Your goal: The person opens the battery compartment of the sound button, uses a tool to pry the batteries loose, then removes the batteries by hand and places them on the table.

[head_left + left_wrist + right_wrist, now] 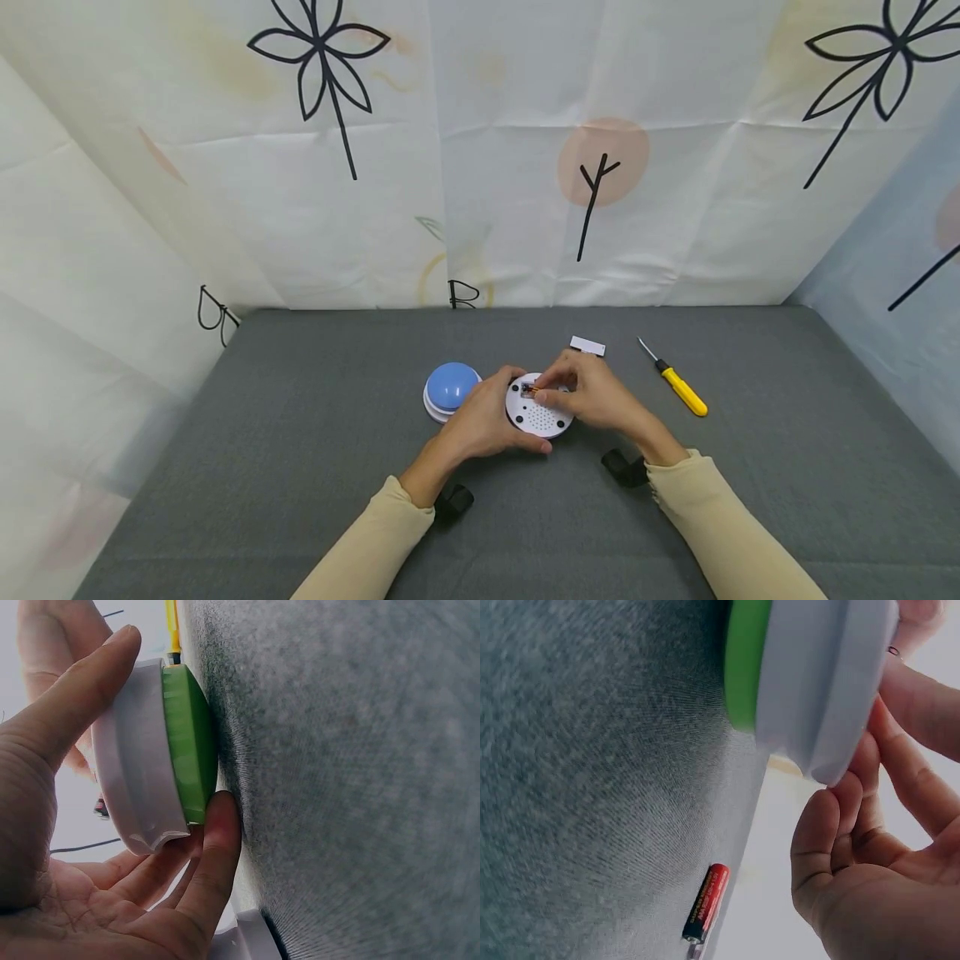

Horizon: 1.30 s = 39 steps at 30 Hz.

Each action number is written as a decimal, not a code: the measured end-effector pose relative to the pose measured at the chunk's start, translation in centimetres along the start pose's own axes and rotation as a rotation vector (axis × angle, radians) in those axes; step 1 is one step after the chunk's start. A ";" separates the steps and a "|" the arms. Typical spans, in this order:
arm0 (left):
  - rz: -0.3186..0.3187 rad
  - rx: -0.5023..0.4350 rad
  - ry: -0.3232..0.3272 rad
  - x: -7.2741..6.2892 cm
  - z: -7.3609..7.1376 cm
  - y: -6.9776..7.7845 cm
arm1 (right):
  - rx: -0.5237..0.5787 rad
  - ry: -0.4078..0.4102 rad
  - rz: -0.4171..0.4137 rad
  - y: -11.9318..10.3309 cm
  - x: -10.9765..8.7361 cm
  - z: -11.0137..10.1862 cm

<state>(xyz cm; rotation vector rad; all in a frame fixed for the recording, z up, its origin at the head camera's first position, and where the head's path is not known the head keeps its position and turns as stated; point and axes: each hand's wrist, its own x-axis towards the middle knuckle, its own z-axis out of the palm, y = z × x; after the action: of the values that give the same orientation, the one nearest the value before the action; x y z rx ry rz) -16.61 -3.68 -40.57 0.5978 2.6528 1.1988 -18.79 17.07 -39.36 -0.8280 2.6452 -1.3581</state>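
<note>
My left hand [487,414] holds a round white push-button buzzer [534,419] by its rim, its underside with speaker holes facing up. Its green dome [191,742] points down, close over the cloth. At the open battery compartment [527,389], the thumb and index finger of my right hand [596,393] pinch a small battery, mostly hidden. Its dark-and-red end [101,808] shows beside the buzzer in the left wrist view. Another buzzer, with a blue dome [452,385], stands upright just left of my left hand.
A yellow-handled screwdriver [681,388] lies to the right. Behind my right hand is a small white piece [587,346]. A red and black AAA battery [707,904] lies on the grey cloth [300,467]. Patterned fabric walls [510,208] stand at the back and sides.
</note>
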 end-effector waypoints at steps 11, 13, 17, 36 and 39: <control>-0.036 0.016 0.010 0.1 0.2 0.1 | 0.013 0.171 0.114 1.0 -1.4 -2.6; -0.035 0.019 0.015 0.0 0.2 0.2 | -0.055 0.207 0.136 1.5 -1.5 -2.9; -0.044 0.020 0.013 0.0 0.2 0.2 | -0.176 0.230 0.181 2.2 -1.6 -3.2; -0.048 0.012 0.006 0.0 0.0 0.2 | -0.437 0.091 0.318 3.1 0.5 -2.9; -0.051 0.014 0.004 0.1 0.1 0.2 | -0.436 0.082 0.342 3.0 0.6 -2.9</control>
<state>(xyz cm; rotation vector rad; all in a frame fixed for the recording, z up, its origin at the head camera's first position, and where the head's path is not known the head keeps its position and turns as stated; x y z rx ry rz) -16.57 -3.46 -40.44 0.5277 2.6644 1.1703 -21.41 20.34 -39.79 -0.3168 3.0139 -0.7649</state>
